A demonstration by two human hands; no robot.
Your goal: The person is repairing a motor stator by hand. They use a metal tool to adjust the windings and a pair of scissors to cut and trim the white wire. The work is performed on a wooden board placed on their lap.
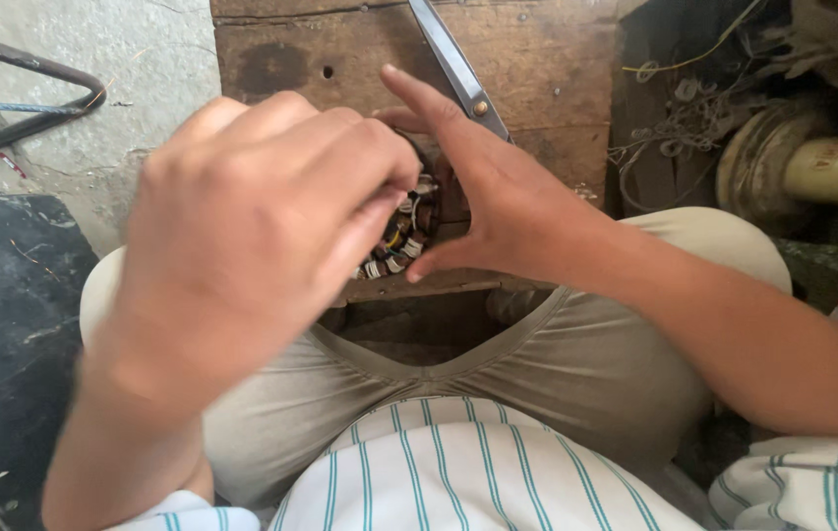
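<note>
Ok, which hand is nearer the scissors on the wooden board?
Right. The right hand lies against the scissors, fingertips beside the pivot. The left hand is further left, over the wound coil.

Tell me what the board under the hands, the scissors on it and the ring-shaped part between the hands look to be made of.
Board: rough, unfinished wood, going by its grain, cracks, dark stains and small holes.
Scissors: bare grey metal with a dull shine and a brass-coloured pivot rivet.
Ring-shaped part: seemingly dark windings bound with pale ties and bits of coloured sleeving; mostly hidden by the left hand and right hand, so uncertain.
</note>
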